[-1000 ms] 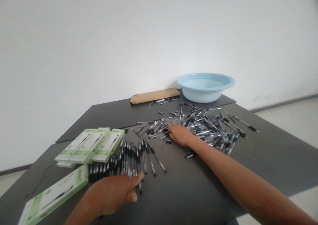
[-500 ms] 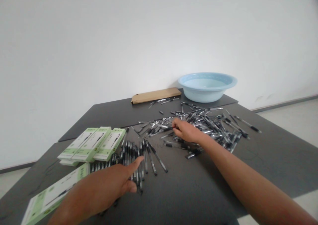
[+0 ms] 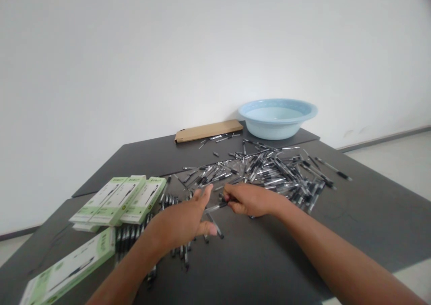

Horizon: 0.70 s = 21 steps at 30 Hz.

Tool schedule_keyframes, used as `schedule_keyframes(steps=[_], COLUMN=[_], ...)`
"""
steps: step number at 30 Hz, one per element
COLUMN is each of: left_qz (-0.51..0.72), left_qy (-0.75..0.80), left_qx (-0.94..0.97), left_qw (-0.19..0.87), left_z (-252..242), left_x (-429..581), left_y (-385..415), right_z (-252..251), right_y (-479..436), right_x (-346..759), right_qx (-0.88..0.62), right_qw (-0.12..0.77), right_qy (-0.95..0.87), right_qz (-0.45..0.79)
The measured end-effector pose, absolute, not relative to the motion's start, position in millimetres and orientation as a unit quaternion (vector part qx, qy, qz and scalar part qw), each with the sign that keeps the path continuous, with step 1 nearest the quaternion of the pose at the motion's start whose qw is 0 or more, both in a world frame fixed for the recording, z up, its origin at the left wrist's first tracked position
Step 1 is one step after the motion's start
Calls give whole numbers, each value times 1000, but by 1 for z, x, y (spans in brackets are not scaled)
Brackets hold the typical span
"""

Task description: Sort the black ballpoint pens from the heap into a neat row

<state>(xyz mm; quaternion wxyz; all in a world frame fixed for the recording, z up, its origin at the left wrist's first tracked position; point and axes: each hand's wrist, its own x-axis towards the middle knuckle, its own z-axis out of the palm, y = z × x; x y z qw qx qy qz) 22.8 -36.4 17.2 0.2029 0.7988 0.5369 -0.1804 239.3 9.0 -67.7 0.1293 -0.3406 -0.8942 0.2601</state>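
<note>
My right hand (image 3: 251,199) is closed on a clear pen (image 3: 216,207) with a dark grip, its far end pointing left toward my other hand. My left hand (image 3: 185,217) is open, thumb and fingers apart, around the tip of that pen; whether it touches it I cannot tell. Beneath and beside my left hand lies a row of black-gripped pens (image 3: 126,237), partly hidden by the wrist. A jumbled heap of loose pens (image 3: 279,170) spreads behind my right hand.
Several white-and-green pen boxes (image 3: 107,197) are stacked at the left, and another box (image 3: 70,267) lies nearer. A flat brown cardboard piece (image 3: 208,130) and a light blue basin (image 3: 278,118) stand at the back of the dark table (image 3: 262,264), before a white wall.
My right hand has drawn back from the heap toward me, bringing a pen. My left hand has moved right and forward, off the row, toward that pen.
</note>
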Motion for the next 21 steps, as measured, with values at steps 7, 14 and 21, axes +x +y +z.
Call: schedule_keyframes(steps=[7, 14, 21], left_qz=[-214, -226, -199], left_qy=[512, 506, 498], left_qx=[805, 808, 819], left_qw=[208, 201, 202], left_z=[-1, -10, -11], left_x=[27, 25, 27], left_y=[-20, -7, 0], right_z=[-80, -95, -90], right_y=[18, 23, 7], right_x=[242, 225, 205], right_qx=[-315, -223, -204], right_qw=[206, 322, 416], right_qy=[-853, -735, -680], right_qz=[363, 554, 569])
